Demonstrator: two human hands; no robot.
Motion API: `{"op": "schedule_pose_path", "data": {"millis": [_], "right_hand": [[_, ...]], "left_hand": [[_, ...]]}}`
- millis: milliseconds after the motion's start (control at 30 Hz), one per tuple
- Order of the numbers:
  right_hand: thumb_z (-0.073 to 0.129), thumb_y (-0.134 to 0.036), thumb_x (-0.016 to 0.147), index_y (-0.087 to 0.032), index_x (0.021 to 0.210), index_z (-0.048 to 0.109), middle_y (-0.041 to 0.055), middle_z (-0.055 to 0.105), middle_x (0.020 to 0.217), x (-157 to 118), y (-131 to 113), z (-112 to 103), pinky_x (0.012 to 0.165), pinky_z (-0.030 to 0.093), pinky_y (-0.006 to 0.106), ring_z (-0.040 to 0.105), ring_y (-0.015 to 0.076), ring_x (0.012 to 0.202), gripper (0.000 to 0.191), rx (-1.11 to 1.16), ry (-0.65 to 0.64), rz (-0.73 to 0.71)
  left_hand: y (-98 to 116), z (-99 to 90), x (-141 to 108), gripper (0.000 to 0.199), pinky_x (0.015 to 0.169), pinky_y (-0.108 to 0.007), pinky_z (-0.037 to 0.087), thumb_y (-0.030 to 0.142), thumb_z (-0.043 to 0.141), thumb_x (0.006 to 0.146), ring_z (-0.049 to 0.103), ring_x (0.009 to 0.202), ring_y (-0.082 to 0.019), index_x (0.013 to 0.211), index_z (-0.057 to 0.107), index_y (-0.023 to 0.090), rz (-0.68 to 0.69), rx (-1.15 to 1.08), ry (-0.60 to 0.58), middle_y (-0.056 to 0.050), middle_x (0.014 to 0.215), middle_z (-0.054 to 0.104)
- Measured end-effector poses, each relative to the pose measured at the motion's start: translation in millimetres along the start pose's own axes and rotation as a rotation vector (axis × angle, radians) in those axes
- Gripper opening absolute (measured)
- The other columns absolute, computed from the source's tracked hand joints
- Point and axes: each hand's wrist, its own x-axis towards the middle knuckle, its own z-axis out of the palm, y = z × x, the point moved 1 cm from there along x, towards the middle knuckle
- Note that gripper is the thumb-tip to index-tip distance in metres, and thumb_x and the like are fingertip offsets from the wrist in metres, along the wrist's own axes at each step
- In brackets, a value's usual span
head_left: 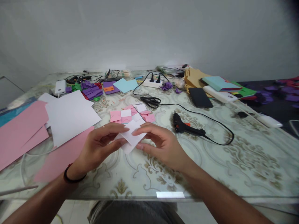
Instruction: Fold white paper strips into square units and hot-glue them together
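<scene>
Between both hands I hold a small folded piece of white paper (132, 137) above the table. My left hand (99, 144) pinches its left side with thumb and fingers. At its right side, my right hand (161, 144) grips the edge in the same way. Just behind the paper lie several small pink and white folded paper pieces (126, 115), partly hidden by it. Black-handled scissors (151, 101) rest farther back. Right of my right hand, a black glue gun (187, 126) lies on its side with its cord trailing off.
White sheets (71, 116) and pink sheets (23, 130) cover the left. Behind are purple folded pieces (91, 91), light blue paper (126, 85) and a power strip (152, 82). A phone (200, 97) and a paper stack (220, 83) sit at right. The glue gun's cord (221, 124) loops rightward.
</scene>
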Motion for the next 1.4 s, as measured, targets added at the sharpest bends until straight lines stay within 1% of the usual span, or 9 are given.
{"op": "schedule_pose_path", "data": {"millis": [100, 200, 333, 467, 600, 800, 1067, 1233, 1400], "right_hand": [[0.081, -0.023, 0.087, -0.025, 0.107, 0.077, 0.0054, 0.071, 0.106, 1.0, -0.2, -0.1, 0.086, 0.062, 0.033, 0.068, 0.0182, 0.099, 0.020, 0.011, 0.016, 0.003], [0.081, -0.022, 0.088, -0.026, 0.106, 0.078, 0.0047, 0.071, 0.105, 0.8, 0.5, -0.3, 0.087, 0.062, 0.031, 0.068, 0.0171, 0.099, 0.020, 0.037, 0.003, 0.006], [0.079, -0.020, 0.089, -0.026, 0.106, 0.078, 0.0035, 0.071, 0.103, 0.0, 1.9, -0.4, 0.086, 0.060, 0.029, 0.069, 0.0155, 0.097, 0.018, 0.042, -0.013, 0.026], [0.076, -0.019, 0.091, -0.025, 0.105, 0.078, 0.0044, 0.072, 0.103, -0.7, 2.6, -0.5, 0.085, 0.060, 0.030, 0.069, 0.0165, 0.097, 0.016, 0.005, -0.001, 0.000], [0.073, -0.016, 0.091, -0.024, 0.100, 0.077, 0.0042, 0.071, 0.100, -1.7, 4.4, -0.7, 0.083, 0.059, 0.029, 0.068, 0.0165, 0.095, 0.014, 0.003, 0.029, -0.015], [0.076, -0.016, 0.088, -0.024, 0.095, 0.077, 0.0036, 0.070, 0.095, -3.2, 3.2, 0.2, 0.082, 0.061, 0.029, 0.068, 0.0159, 0.092, 0.011, 0.034, 0.043, -0.023], [0.082, -0.018, 0.085, -0.025, 0.091, 0.082, 0.0039, 0.074, 0.089, -1.1, -0.3, -2.1, 0.072, 0.060, 0.029, 0.070, 0.0170, 0.084, 0.009, -0.041, 0.082, -0.063], [0.081, -0.019, 0.086, -0.025, 0.094, 0.083, 0.0044, 0.077, 0.090, -1.3, -2.1, -2.1, 0.073, 0.059, 0.030, 0.071, 0.0174, 0.083, 0.010, -0.143, 0.083, -0.075], [0.079, -0.023, 0.089, -0.025, 0.094, 0.084, 0.0049, 0.079, 0.088, -1.2, -4.6, -1.8, 0.072, 0.057, 0.032, 0.071, 0.0187, 0.080, 0.007, -0.225, 0.085, -0.091]], "left_hand": [[-2.2, -2.8, -0.9, 0.025, 0.095, -0.031, 0.059, 0.018, 0.081, 0.086, 0.071, 0.112, -0.021, 0.107, 0.085, 0.031, 0.063, 0.157, -0.006, -0.007, 0.117, 0.079], [-1.7, -3.6, -0.4, 0.022, 0.096, -0.033, 0.058, 0.021, 0.082, 0.087, 0.073, 0.108, -0.022, 0.105, 0.086, 0.034, 0.060, 0.222, 0.008, -0.006, 0.117, 0.080], [3.1, -0.7, 1.8, 0.017, 0.091, -0.032, 0.060, 0.022, 0.082, 0.086, 0.076, 0.104, -0.022, 0.098, 0.087, 0.033, -0.018, 0.130, 0.016, -0.005, 0.110, 0.083], [2.8, 1.5, 1.8, 0.017, 0.091, -0.032, 0.060, 0.020, 0.082, 0.086, 0.075, 0.103, -0.021, 0.097, 0.087, 0.033, -0.055, 0.064, -0.010, -0.005, 0.111, 0.082], [-2.0, 1.6, 0.6, 0.016, 0.092, -0.030, 0.058, 0.018, 0.085, 0.083, 0.070, 0.107, -0.020, 0.094, 0.086, 0.029, -0.013, 0.068, 0.026, -0.006, 0.111, 0.078], [0.3, 2.0, 2.6, 0.012, 0.086, -0.028, 0.055, 0.016, 0.087, 0.080, 0.067, 0.097, -0.018, 0.088, 0.085, 0.025, 0.030, 0.055, 0.061, -0.006, 0.100, 0.072], [0.2, 1.5, 5.1, 0.013, 0.091, -0.031, 0.058, 0.018, 0.090, 0.075, 0.068, 0.105, -0.021, 0.085, 0.085, 0.024, -0.117, -0.109, 0.032, -0.008, 0.102, 0.075], [2.0, 1.6, 5.2, 0.009, 0.088, -0.028, 0.055, 0.018, 0.089, 0.077, 0.067, 0.099, -0.018, 0.082, 0.085, 0.025, -0.051, -0.038, 0.072, -0.006, 0.097, 0.072], [3.9, 1.3, 2.2, 0.009, 0.088, -0.033, 0.054, 0.018, 0.088, 0.080, 0.067, 0.095, -0.019, 0.083, 0.084, 0.026, 0.007, 0.023, 0.084, -0.005, 0.089, 0.075]]}}
